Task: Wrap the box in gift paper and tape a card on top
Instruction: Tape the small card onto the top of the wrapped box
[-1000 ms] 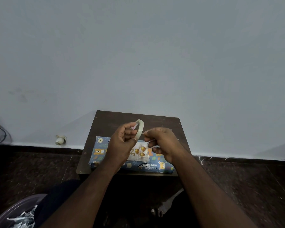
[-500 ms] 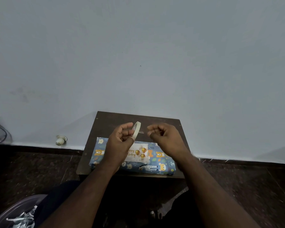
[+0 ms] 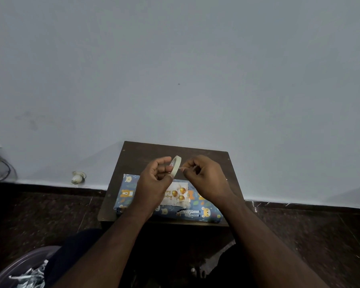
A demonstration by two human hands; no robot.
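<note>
1. At the lower left corner of the frame, nearest the viewer, part of a round purple basin [image 3: 15,267] shows; it holds torn white paper scraps [image 3: 29,277].
2. Two bare forearms rise from the bottom edge toward the middle of the frame, over a dark speckled floor [image 3: 299,235].
3. Just below the frame's center stands a small dark brown desk [image 3: 154,150], its far edge close to the wall.
4. On the near half of the desk lies the box [image 3: 131,194], wrapped in blue gift paper printed with bears and leaves. It lies flat, with its long axis running left to right across the frame, and its near long side faces the viewer.
5. On top of the box, near its middle, lies a white card [image 3: 180,194] with gold balloons and gold lettering; the left hand covers part of it.
6. The left hand [image 3: 154,183] is raised above the box, and its curled fingers and thumb hold a ring-shaped tape roll [image 3: 176,165]. The roll stands on edge, nearly edge-on to the viewer.
7. The right hand [image 3: 206,179] sits just right of the roll, fingers curled, fingertips pinching a short tape strip [image 3: 183,168] that comes off the roll.
8. Further back, left of the desk, a small white object [image 3: 77,177] rests at the foot of the wall.
9. At the far left edge a cable [image 3: 6,167] loops against the wall.
10. A plain pale grey wall [image 3: 175,69] fills the upper half of the frame.
</note>
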